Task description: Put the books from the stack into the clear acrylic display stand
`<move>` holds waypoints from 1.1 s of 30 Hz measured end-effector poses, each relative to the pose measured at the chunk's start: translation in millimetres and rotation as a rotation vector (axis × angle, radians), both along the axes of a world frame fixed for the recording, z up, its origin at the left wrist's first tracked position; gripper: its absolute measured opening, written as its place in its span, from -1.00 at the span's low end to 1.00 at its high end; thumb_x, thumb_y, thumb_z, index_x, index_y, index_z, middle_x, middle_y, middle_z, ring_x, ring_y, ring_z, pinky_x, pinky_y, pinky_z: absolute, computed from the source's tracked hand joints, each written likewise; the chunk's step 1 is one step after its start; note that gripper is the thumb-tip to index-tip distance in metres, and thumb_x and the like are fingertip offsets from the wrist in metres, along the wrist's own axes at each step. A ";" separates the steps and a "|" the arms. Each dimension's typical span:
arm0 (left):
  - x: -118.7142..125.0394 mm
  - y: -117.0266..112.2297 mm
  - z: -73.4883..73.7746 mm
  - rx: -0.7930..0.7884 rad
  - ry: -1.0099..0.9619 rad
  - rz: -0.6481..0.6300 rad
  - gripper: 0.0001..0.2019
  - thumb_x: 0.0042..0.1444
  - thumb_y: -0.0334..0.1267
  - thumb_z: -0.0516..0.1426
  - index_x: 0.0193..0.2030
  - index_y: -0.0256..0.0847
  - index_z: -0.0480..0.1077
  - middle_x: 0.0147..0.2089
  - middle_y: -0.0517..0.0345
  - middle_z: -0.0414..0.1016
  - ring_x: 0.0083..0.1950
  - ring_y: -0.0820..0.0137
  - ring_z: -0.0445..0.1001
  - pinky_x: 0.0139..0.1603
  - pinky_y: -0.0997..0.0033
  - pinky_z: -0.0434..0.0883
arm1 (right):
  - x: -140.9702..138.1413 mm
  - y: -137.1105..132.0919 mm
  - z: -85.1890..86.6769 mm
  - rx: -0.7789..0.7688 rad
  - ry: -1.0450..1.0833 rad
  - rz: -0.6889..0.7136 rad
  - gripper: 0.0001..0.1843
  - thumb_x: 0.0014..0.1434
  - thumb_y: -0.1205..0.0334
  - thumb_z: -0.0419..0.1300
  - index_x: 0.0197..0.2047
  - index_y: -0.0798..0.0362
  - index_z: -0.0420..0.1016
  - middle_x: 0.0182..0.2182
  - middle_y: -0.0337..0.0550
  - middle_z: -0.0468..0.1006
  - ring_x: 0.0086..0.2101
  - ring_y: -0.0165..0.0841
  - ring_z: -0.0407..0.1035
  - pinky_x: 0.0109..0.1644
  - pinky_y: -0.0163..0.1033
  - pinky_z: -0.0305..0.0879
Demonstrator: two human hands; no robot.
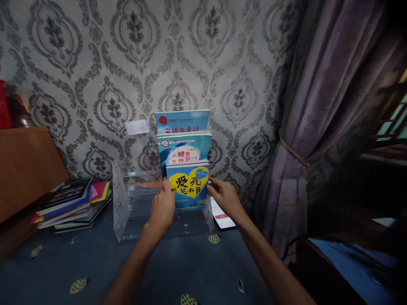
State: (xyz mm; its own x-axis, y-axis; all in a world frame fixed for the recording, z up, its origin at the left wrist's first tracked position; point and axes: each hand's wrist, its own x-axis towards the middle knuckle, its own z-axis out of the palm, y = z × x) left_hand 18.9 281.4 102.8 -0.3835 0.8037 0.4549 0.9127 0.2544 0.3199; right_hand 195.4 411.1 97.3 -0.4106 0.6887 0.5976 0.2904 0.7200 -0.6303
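Observation:
A blue book with a yellow heart on its cover (187,201) stands upright in the front of a clear tiered rack (143,226). My left hand (163,205) grips its left edge, thumb toward the cover. At the opposite edge, my right hand (225,195) pinches the same book near its upper right side. Behind it rises a teal book (163,144) with a white oval on the cover. Farther back and higher is a light blue book (190,116) with red lettering. The lower parts of both rear books are hidden.
Left of the rack lies a stack of books and magazines (73,203), close to a brown wooden box (28,169). A lit phone (222,216) lies at the rack's right end. Patterned wallpaper (95,51) backs the dark blue tablecloth (127,271); a tied curtain (292,178) hangs right.

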 end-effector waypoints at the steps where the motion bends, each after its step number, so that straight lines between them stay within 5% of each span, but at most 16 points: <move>1: -0.1 -0.2 0.1 0.001 0.002 0.000 -0.60 0.41 -0.27 -0.09 0.30 -0.39 0.05 0.02 -0.28 0.56 -0.05 0.05 0.61 -0.18 0.25 0.45 | -0.4 -0.5 -0.1 -0.011 0.010 0.010 -0.55 0.15 0.27 0.09 0.07 0.12 0.60 -0.34 -0.07 0.70 -0.33 -0.15 0.60 -0.22 -0.10 0.51; 14: 5.6 -5.1 8.4 -0.050 0.011 0.015 -0.70 0.40 -0.30 -0.09 0.19 -0.40 0.14 -0.07 -0.30 0.59 -0.07 0.03 0.62 -0.22 0.26 0.43 | -0.4 -2.7 -0.9 -0.009 0.026 -0.001 -0.59 0.18 0.27 0.10 0.04 0.05 0.61 -0.32 -0.11 0.71 -0.32 -0.19 0.60 -0.25 -0.16 0.50; 20: 4.9 -4.5 7.0 -0.017 -0.014 0.008 -0.50 0.40 -0.29 -0.11 0.39 -0.42 -0.12 -0.03 -0.30 0.59 -0.07 0.04 0.63 -0.22 0.26 0.43 | 0.2 -4.0 1.2 0.132 0.002 -0.065 -0.68 0.15 0.31 0.13 -0.08 0.02 0.64 -0.26 -0.07 0.68 -0.29 -0.22 0.57 -0.17 -0.14 0.49; 33: 2.3 -5.7 10.3 -0.039 -0.043 -0.010 -0.49 0.39 -0.26 -0.10 0.41 -0.32 -0.14 -0.07 -0.20 0.62 -0.09 0.06 0.63 -0.26 0.31 0.41 | -1.0 -9.6 7.5 0.096 0.008 -0.057 -0.57 0.12 0.37 0.10 0.02 -0.01 0.60 -0.27 -0.12 0.71 -0.27 -0.17 0.60 -0.16 -0.12 0.48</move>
